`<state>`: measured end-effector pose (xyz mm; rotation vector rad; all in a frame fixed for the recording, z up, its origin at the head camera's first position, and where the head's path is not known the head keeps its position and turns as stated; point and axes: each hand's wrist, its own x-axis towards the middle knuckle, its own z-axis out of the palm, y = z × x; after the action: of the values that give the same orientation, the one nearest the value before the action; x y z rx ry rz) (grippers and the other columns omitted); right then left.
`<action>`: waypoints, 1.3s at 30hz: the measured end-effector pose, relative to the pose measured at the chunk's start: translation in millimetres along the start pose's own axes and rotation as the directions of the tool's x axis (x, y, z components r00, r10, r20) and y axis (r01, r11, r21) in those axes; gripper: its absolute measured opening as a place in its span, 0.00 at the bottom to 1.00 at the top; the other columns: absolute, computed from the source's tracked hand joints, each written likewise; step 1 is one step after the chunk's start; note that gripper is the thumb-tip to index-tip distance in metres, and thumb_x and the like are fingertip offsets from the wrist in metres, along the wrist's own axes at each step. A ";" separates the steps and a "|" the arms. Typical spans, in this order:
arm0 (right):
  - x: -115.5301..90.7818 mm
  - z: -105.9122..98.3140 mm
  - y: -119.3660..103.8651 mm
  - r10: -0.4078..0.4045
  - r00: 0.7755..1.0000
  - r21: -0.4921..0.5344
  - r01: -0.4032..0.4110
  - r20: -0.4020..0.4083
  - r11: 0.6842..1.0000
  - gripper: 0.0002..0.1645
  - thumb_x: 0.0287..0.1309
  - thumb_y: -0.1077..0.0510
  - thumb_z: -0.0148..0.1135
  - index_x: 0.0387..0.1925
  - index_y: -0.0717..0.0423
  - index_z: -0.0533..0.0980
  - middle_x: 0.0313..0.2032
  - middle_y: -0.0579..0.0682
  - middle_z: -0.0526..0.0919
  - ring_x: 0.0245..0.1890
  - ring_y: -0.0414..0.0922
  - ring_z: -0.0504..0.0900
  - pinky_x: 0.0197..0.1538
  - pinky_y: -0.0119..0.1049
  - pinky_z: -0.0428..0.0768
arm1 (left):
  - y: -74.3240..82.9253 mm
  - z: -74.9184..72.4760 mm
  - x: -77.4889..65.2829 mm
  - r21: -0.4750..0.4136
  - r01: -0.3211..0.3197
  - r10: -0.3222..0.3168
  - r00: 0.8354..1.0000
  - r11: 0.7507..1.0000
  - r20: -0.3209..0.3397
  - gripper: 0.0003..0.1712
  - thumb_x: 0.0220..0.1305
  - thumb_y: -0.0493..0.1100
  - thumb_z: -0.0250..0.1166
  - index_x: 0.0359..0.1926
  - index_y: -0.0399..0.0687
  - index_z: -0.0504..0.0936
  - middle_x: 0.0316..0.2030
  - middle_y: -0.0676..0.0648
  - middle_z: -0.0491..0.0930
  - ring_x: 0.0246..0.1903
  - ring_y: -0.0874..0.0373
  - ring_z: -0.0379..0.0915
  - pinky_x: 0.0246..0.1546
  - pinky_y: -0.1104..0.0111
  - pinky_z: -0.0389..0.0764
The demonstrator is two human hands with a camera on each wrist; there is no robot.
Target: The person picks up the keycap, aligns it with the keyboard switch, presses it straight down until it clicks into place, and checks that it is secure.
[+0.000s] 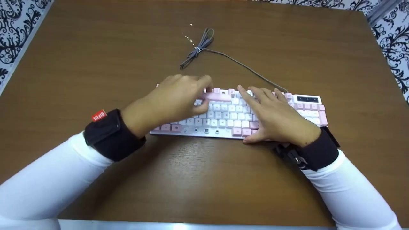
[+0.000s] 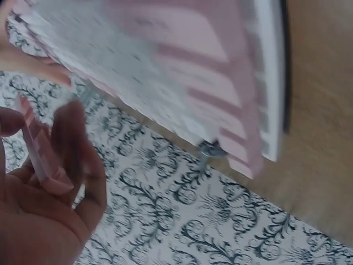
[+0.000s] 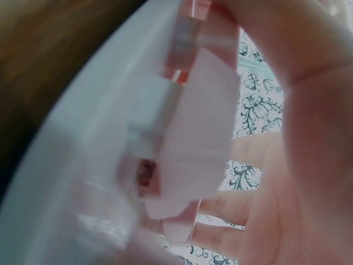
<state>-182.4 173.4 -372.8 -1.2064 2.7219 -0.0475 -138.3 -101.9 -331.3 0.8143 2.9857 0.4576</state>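
Observation:
A pink and white keyboard (image 1: 231, 115) lies on the table. Along its front row a gap shows bare switch stems (image 1: 207, 131). Between thumb and fingers, my left hand (image 1: 177, 95) pinches a long pink space bar keycap (image 1: 218, 96) over the upper left part of the keyboard. The left wrist view shows the space bar (image 2: 43, 152) tilted, its ribbed underside partly visible. With fingers spread, my right hand (image 1: 276, 115) rests across the keyboard's right part, thumb at the front edge and fingertips toward the back. It hides the keys beneath.
A grey cable (image 1: 243, 65) runs from the keyboard's back to a tied bundle (image 1: 201, 46) on the brown wooden table (image 1: 105, 54). Small shiny bits (image 1: 189, 39) are beside the bundle. Black-and-white patterned floor (image 1: 19, 28) shows past the table's edges.

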 end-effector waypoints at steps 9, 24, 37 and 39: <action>-1.7 -0.5 0.7 0.008 1.000 0.011 -0.008 0.008 1.000 0.82 0.32 0.26 0.77 0.81 0.46 0.41 0.73 0.63 0.58 0.72 0.61 0.59 0.69 0.72 0.55 | 24.2 19.4 -15.7 0.113 -0.135 0.147 0.984 0.984 -0.102 0.07 0.57 0.43 0.67 0.36 0.45 0.83 0.35 0.46 0.80 0.36 0.49 0.76 0.38 0.53 0.80; 1.0 -0.3 -0.7 -0.003 1.000 0.001 0.003 0.012 1.000 0.82 0.32 0.25 0.76 0.81 0.44 0.39 0.73 0.63 0.59 0.72 0.60 0.59 0.69 0.71 0.56 | 18.1 40.0 -29.8 0.098 -0.180 0.190 0.976 0.979 -0.102 0.08 0.57 0.37 0.68 0.23 0.49 0.82 0.22 0.50 0.77 0.24 0.51 0.75 0.26 0.56 0.75; 1.4 1.2 0.1 0.003 1.000 -0.004 -0.003 0.006 1.000 0.84 0.29 0.24 0.77 0.81 0.44 0.40 0.72 0.63 0.60 0.72 0.60 0.59 0.70 0.70 0.55 | 20.9 43.6 -33.7 0.153 -0.220 0.243 0.958 0.963 -0.155 0.17 0.59 0.33 0.65 0.15 0.50 0.79 0.19 0.51 0.74 0.20 0.54 0.71 0.21 0.61 0.73; 0.8 2.0 0.1 0.008 1.000 0.001 -0.008 0.009 1.000 0.84 0.29 0.24 0.77 0.81 0.44 0.40 0.72 0.63 0.60 0.73 0.60 0.59 0.70 0.71 0.55 | 21.4 44.5 -33.1 0.179 -0.227 0.254 0.956 0.957 -0.149 0.17 0.59 0.32 0.64 0.15 0.50 0.79 0.18 0.50 0.75 0.19 0.54 0.70 0.21 0.61 0.73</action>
<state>-182.7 173.0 -374.8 -1.1930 2.7184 -0.0430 -95.1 -88.6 -369.9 1.2242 3.1246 0.3070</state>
